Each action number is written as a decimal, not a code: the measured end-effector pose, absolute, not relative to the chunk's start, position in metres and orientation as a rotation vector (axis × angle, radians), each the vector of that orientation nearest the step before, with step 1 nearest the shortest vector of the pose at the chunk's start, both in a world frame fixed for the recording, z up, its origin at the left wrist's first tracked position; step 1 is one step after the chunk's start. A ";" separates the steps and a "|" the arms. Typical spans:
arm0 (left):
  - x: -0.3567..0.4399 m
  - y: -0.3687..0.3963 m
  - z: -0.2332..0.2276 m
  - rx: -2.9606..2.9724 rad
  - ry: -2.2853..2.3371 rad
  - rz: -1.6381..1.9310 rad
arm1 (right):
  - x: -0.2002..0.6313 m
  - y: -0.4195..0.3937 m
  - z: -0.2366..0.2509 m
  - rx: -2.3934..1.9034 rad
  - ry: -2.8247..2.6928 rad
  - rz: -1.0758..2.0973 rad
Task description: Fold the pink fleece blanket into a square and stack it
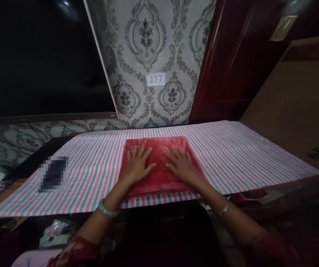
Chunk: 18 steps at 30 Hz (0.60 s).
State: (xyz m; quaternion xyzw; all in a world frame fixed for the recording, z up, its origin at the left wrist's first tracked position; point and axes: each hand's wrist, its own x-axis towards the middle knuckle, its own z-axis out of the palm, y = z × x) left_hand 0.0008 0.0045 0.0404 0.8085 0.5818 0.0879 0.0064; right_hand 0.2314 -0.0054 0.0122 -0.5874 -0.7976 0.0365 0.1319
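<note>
A red, soft-looking folded cloth (159,174) lies flat near the front edge of a striped tablecloth (226,155). On its left half rests my left hand (137,165), palm down with the fingers spread. My right hand (182,165) presses flat on the right half in the same way, its fingers apart. Both thumbs point inward, with bare red fabric between them. Whether the cloth is a towel, a blanket or a garment I cannot tell.
A blurred-out dark rectangle (54,174) lies on the tablecloth at the left. Behind stand a large black screen (42,59) and a patterned wall with a "277" paper (155,79). To the right are a dark red door (226,66) and a big cardboard box (301,100).
</note>
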 end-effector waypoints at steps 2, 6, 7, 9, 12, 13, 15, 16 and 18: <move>0.005 -0.022 0.026 2.546 1.784 0.213 | 0.227 -0.029 0.002 -1.709 -2.346 0.105; 0.013 -0.041 0.003 2.533 1.853 0.206 | 0.220 -0.046 -0.010 -1.755 -2.324 0.068; 0.014 -0.041 0.000 2.533 1.860 0.208 | 0.219 -0.046 -0.011 -1.755 -2.319 0.054; 0.015 -0.038 -0.002 2.524 1.850 0.184 | 0.219 -0.044 -0.014 -1.749 -2.315 0.035; 0.016 -0.034 -0.002 2.515 1.836 0.143 | 0.220 -0.042 -0.017 -1.746 -2.319 0.033; 0.016 -0.033 -0.002 2.514 1.837 0.134 | 0.220 -0.041 -0.018 -1.745 -2.323 0.034; 0.016 -0.034 -0.003 2.516 1.841 0.128 | 0.220 -0.041 -0.020 -1.742 -2.330 0.034; 0.016 -0.034 -0.004 2.517 1.842 0.126 | 0.220 -0.041 -0.020 -1.741 -2.329 0.033; 0.015 -0.035 -0.005 2.522 1.846 0.132 | 0.219 -0.042 -0.021 -1.744 -2.317 0.030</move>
